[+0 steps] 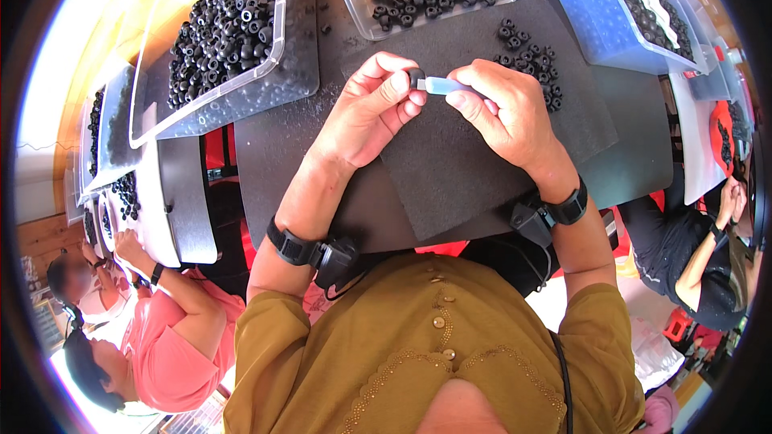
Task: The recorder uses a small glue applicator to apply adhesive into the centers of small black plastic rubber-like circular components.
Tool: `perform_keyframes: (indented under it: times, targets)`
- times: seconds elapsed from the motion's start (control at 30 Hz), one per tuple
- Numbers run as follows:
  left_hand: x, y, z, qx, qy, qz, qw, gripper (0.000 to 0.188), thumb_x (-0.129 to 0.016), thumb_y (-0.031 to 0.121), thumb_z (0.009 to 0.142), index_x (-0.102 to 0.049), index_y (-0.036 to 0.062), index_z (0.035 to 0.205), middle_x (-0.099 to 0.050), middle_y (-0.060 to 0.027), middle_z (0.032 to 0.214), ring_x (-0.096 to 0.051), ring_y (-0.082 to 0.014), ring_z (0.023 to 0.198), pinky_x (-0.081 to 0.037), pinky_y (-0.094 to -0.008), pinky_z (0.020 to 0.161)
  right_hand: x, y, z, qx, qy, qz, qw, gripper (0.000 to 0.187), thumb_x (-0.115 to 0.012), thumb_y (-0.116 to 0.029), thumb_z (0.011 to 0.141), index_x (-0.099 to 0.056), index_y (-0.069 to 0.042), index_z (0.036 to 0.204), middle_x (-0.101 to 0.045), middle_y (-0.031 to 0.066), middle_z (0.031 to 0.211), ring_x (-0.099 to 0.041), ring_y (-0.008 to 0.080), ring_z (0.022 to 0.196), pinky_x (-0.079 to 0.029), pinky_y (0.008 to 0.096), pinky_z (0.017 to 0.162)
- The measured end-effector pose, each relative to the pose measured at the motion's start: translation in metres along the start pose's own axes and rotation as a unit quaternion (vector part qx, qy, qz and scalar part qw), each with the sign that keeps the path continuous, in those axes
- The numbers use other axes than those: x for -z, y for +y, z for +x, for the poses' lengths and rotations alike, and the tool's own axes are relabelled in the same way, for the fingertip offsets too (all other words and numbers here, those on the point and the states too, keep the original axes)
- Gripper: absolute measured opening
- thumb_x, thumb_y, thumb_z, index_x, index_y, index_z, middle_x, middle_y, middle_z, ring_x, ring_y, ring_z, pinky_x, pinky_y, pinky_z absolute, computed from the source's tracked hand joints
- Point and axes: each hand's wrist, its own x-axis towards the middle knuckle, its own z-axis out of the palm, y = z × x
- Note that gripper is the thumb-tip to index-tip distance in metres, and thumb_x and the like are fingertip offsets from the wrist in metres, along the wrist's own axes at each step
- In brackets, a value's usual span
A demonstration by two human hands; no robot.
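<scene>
In front of my chest, my left hand [366,112] pinches a small round black part [416,77], which looks like a rubber bushing, between thumb and fingertips. My right hand [508,112] is closed around a slim light-blue tool [440,86] with a pale, flat tip, perhaps a small knife. That tip points left and meets or nearly meets the part's edge; contact is too small to tell. Both hands are raised over a dark mat [458,165]. Beyond my right hand lies a loose group of similar black parts [531,60] on the mat.
A large clear bin [277,56] heaped with black parts stands at left. Another clear bin [354,8] sits at the far middle, and a bluish bin [591,28] at far right. Co-workers sit to the left [173,321] and right [667,249]. Black devices are strapped to my wrists.
</scene>
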Motion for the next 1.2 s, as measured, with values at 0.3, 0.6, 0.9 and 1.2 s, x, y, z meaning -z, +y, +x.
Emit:
perform_keyframes:
  times: [0.3, 0.6, 0.9, 1.2]
  targets:
    - [-0.011, 0.002, 0.0, 0.014, -0.036, 0.008, 0.999, 0.011, -0.063, 0.016, 0.094, -0.059, 0.0097, 0.101, -0.06, -0.0066, 0.094, -0.054, -0.0133, 0.08, -0.045, -0.0232, 0.073, 0.003, 0.017, 0.006, -0.184, 0.109, 0.181, 0.96, 0.02, -0.063, -0.021, 0.095, -0.065, -0.001, 0.095, -0.053, -0.0026, 0.066, -0.047, 0.0029, 0.062, -0.038, 0.023, 0.055]
    - [-0.016, -0.003, -0.001, 0.007, -0.056, 0.131, 0.99, 0.011, -0.063, 0.014, 0.094, -0.062, 0.0054, 0.101, -0.065, -0.0059, 0.1, -0.061, -0.0117, 0.086, -0.051, -0.0256, 0.079, -0.006, 0.003, -0.002, -0.145, -0.026, 0.348, 0.926, 0.019, -0.074, -0.018, 0.086, -0.062, -0.005, 0.091, -0.05, -0.0072, 0.068, -0.042, 0.0008, 0.062, -0.034, 0.0201, 0.055]
    - [-0.058, 0.136, -0.023, -0.443, 0.229, 0.596, 0.629, 0.012, -0.07, 0.002, 0.086, -0.07, 0.004, 0.099, -0.07, -0.0085, 0.099, -0.064, -0.0076, 0.085, -0.052, -0.021, 0.074, 0.014, 0.008, 0.0, -0.164, 0.137, 0.355, 0.91, 0.008, -0.064, -0.012, 0.094, -0.062, -0.004, 0.091, -0.052, -0.0064, 0.074, -0.044, 0.0009, 0.066, -0.035, 0.0177, 0.058]
    - [-0.064, -0.001, 0.011, -0.193, -0.036, 0.769, 0.609, 0.029, -0.076, 0.01, 0.073, -0.066, 0.0065, 0.099, -0.063, -0.0102, 0.105, -0.059, -0.0316, 0.1, -0.05, -0.0401, 0.087, 0.009, 0.013, -0.001, -0.149, 0.202, 0.328, 0.911, 0.008, -0.063, -0.01, 0.094, -0.063, -0.002, 0.093, -0.055, -0.0047, 0.078, -0.047, 0.0013, 0.067, -0.038, 0.0169, 0.06]
